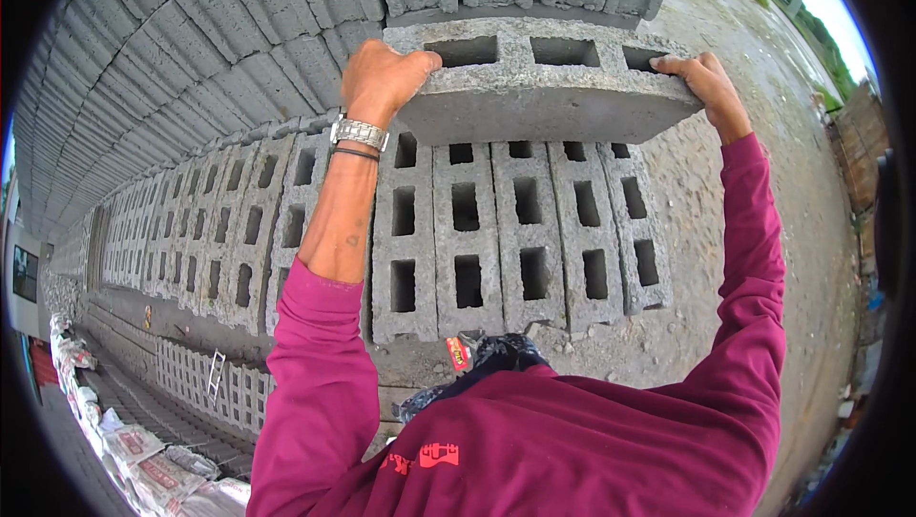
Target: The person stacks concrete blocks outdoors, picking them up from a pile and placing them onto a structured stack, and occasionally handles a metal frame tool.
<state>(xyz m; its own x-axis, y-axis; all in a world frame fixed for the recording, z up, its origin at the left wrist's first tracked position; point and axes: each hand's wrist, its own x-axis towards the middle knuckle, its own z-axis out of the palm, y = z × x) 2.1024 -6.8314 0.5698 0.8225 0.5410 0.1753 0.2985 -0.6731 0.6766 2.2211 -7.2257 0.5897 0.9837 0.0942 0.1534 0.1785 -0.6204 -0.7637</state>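
Note:
Between my hands is a grey concrete block point(549, 107) with three square holes along its top face. My left hand point(380, 78) grips its left end, the thumb lying on the top edge by the first hole. At the other end my right hand point(708, 88) is closed on it, with the thumb at the rightmost hole. Behind the block's lower edge show several more hollow blocks point(498, 231), standing side by side in a row with their holes upward. Whether the held block touches the row or the stack behind it, I cannot tell.
A tall wall of stacked blocks point(219, 31) rises at the far side and left. Further block rows point(191, 221) run leftward. Filled sacks point(162, 469) line the lower left. Bare dirt ground point(763, 259) stretches along the right, and a small red packet point(458, 354) lies near my feet.

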